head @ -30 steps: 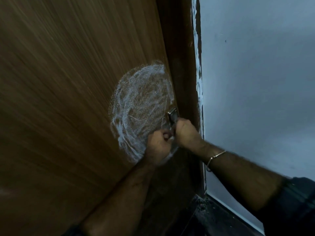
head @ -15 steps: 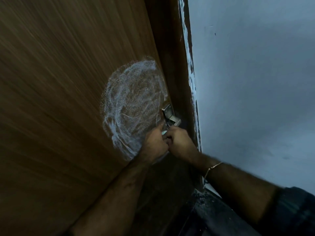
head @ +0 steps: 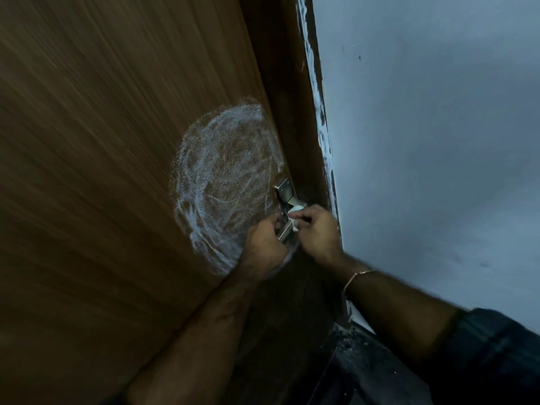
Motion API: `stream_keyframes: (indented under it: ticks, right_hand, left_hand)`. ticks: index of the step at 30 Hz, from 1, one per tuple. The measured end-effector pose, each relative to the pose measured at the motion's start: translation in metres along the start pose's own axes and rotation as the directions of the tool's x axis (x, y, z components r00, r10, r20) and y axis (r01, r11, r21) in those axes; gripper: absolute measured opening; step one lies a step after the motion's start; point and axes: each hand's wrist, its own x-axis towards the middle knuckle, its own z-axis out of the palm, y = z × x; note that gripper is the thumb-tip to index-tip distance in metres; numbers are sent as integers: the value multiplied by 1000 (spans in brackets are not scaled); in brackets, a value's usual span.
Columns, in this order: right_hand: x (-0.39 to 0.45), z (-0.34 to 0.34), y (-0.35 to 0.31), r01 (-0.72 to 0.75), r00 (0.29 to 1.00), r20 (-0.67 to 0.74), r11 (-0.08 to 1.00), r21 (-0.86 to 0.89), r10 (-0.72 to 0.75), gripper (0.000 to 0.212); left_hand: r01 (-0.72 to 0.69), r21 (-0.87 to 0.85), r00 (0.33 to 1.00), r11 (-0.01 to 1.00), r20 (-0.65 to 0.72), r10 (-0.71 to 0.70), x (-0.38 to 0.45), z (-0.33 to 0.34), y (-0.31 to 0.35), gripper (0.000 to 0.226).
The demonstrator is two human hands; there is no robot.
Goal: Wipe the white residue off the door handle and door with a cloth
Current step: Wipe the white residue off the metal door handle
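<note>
A brown wooden door (head: 102, 171) carries a round smear of white residue (head: 222, 176) left of its metal handle (head: 285, 192). My left hand (head: 264, 244) is closed around the lower part of the handle. Just right of it, my right hand (head: 317, 232) pinches a small white cloth (head: 295, 213) against the handle, fingers curled. Most of the cloth is hidden inside the fist.
The dark door frame (head: 292, 97) runs up beside the door, with a pale grey wall (head: 423, 141) to its right and white paint smears along the frame's edge. Dark speckled floor (head: 365, 361) shows at the bottom right. A thin bracelet (head: 358, 277) circles my right wrist.
My two hands, pressed together a second ago, have drawn slightly apart. The white cloth now shows between the right fingers at the handle, and more of the handle is uncovered.
</note>
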Motion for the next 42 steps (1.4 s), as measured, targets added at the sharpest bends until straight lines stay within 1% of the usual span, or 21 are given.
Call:
stream_keyframes:
  ticks: [2, 5, 7, 8, 10, 12, 14, 15, 17, 19, 21, 23, 25, 28, 30, 32, 33, 34, 36, 38, 42]
  right_hand:
    - [-17, 9, -1, 9, 998, 69, 999, 36, -12, 20]
    - [-43, 14, -4, 22, 961, 273, 997, 73, -41, 15]
    - [-51, 13, -2, -78, 925, 379, 984, 161, 12, 19]
    - [-54, 13, -1, -181, 907, 416, 954, 239, 68, 23]
    - [-60, 12, 4, -458, 838, 500, 781, 426, 219, 21]
    - [-61, 8, 12, -630, 765, 560, 545, 553, 316, 22]
    - [-58, 2, 18, -677, 736, 583, 377, 632, 343, 20]
    - [-58, -1, 19, -688, 725, 598, 323, 650, 343, 18]
    - [-60, -1, 21, -711, 701, 622, 284, 643, 348, 15]
    - [-63, 0, 23, -710, 704, 623, 327, 623, 341, 12]
    - [-63, -2, 25, -693, 719, 618, 390, 606, 319, 13]
    - [-64, -9, 26, -684, 721, 628, 446, 577, 294, 24]
    - [-64, -16, 24, -646, 733, 622, 570, 507, 277, 32]
    - [-65, -21, 25, -500, 829, 484, 760, 416, 280, 18]
    - [-61, -23, 28, -525, 834, 441, 725, 446, 332, 10]
    - [-55, -29, 33, -626, 777, 492, 564, 539, 392, 12]
    - [-54, -31, 35, -651, 757, 522, 525, 549, 392, 11]
    - [-54, -32, 37, -652, 751, 543, 551, 521, 376, 11]
    - [-59, -29, 39, -599, 758, 572, 681, 421, 312, 20]
    - [-61, -24, 38, -525, 790, 550, 762, 379, 271, 20]
    - [-57, -26, 41, -517, 817, 500, 748, 416, 287, 5]
  left_hand:
    - [41, -62, 999, 997, 11, -41, 1, -1, -3, 64]
    - [48, -160, 999, 986, -4, -50, 3, 1, -11, 69]
    - [101, -274, 995, 956, 31, -96, -4, 3, -18, 74]
    - [111, -332, 994, 937, 46, -101, -9, 4, -23, 74]
    - [120, -400, 992, 909, 12, -126, -17, 9, -36, 65]
    - [163, -461, 975, 872, -63, -215, -20, 15, -51, 43]
    - [218, -545, 961, 809, -23, -274, -28, 19, -59, 17]
    - [249, -591, 960, 767, 46, -276, -32, 22, -60, 13]
    - [296, -706, 953, 644, 176, -246, -39, 26, -62, 17]
    - [282, -770, 959, 572, 212, -189, -42, 27, -62, 16]
    - [275, -784, 961, 556, 211, -178, -42, 29, -62, 14]
    - [268, -787, 962, 555, 191, -194, -40, 32, -64, 12]
    - [262, -786, 961, 560, 161, -224, -39, 34, -64, 8]
    - [259, -764, 958, 591, 126, -257, -38, 37, -60, 3]
    - [272, -776, 954, 569, 139, -266, -38, 36, -61, 3]
    - [282, -798, 951, 532, 159, -266, -36, 35, -65, 9]
    - [279, -804, 952, 525, 160, -262, -36, 35, -67, 14]
    - [275, -800, 954, 533, 158, -255, -36, 35, -68, 17]
    - [269, -792, 959, 549, 164, -233, -36, 38, -67, 13]
    - [283, -802, 956, 527, 189, -226, -37, 40, -64, 6]
    - [347, -835, 936, 428, 280, -213, -37, 38, -67, 9]
